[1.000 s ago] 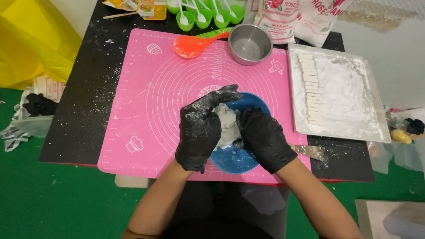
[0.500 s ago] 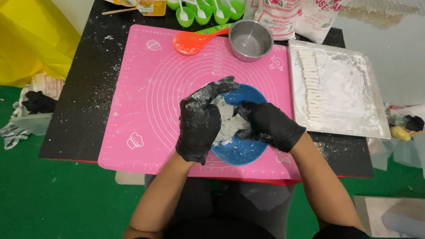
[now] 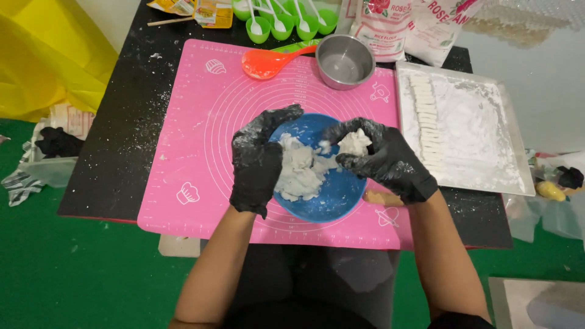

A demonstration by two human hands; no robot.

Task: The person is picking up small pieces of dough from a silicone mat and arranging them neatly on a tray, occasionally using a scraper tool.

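A blue bowl [image 3: 329, 201] sits on a pink silicone mat [image 3: 201, 152] and holds a lump of white dough [image 3: 300, 173]. My left hand [image 3: 256, 159], in a floury black glove, cups the bowl's left side and presses against the dough. My right hand [image 3: 381, 158], also gloved in black, is lifted over the bowl's right rim and pinches a small piece of white dough [image 3: 354, 142] between its fingers.
A steel cup [image 3: 345, 61] and an orange spoon [image 3: 268, 61] lie at the mat's far edge. A floured metal tray [image 3: 469, 134] with a row of cut dough strips stands to the right. Green cups with white spoons [image 3: 286, 21] and flour bags [image 3: 402, 27] line the back of the black table [image 3: 116, 146].
My right hand has pulled away to the right, tearing a small piece off the dough lump. My left hand stays against the bowl and dough.
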